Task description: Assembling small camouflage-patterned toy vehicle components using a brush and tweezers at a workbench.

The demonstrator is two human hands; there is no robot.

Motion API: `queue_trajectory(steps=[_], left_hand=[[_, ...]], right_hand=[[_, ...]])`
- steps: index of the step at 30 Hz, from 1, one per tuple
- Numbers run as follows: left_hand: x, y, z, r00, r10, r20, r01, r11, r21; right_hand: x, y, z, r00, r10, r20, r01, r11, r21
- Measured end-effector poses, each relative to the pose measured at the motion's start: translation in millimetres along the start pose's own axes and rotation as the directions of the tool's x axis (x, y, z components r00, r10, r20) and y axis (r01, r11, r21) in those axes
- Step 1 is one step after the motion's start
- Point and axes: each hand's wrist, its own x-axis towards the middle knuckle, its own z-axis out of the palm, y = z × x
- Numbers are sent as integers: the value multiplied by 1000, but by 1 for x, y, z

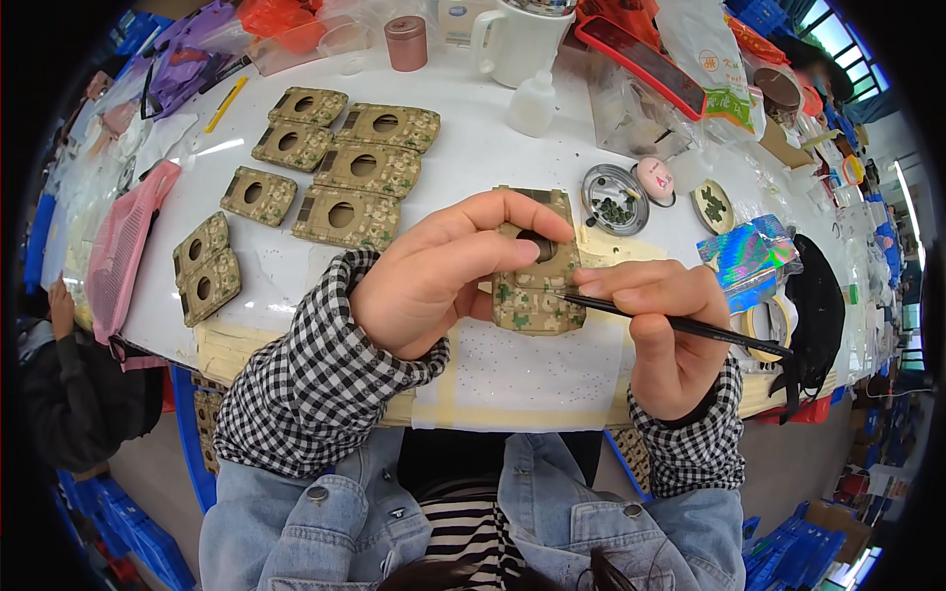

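My left hand (pixel 431 279) grips a model tank hull (pixel 540 307) in tan and green camouflage, its thumb and forefinger lying across the top near the round hole. In my right hand (pixel 675 340) is a slim pair of black tweezers (pixel 705 330). Their tip touches or almost touches the hull's upper face, just below the hole; whether anything sits in the tip is too small to tell. Right of the hull stands a round clear dish (pixel 615 200) with small dark green parts. A shallow lid (pixel 712 207) beside it holds more green bits.
Several more camouflage hulls (pixel 347 219) lie at the left. A white sheet with tiny specks (pixel 522 379) covers the front edge. Farther back are a white squeeze bottle (pixel 533 103), a white jug (pixel 522 44) and a red-cased phone (pixel 641 67). Rolls of tape (pixel 772 330) lie right.
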Motion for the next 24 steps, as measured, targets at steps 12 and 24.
queue_trajectory(steps=[12,24], left_hand=[[0,-2,-2,1000,16,-1,-16,1000,24],[0,-4,-1,999,20,-30,-18,998,52]], right_hand=[[1,0,3,1000,-23,-16,22,998,-63],[1,-1,2,999,-41,-2,41,992,-120]])
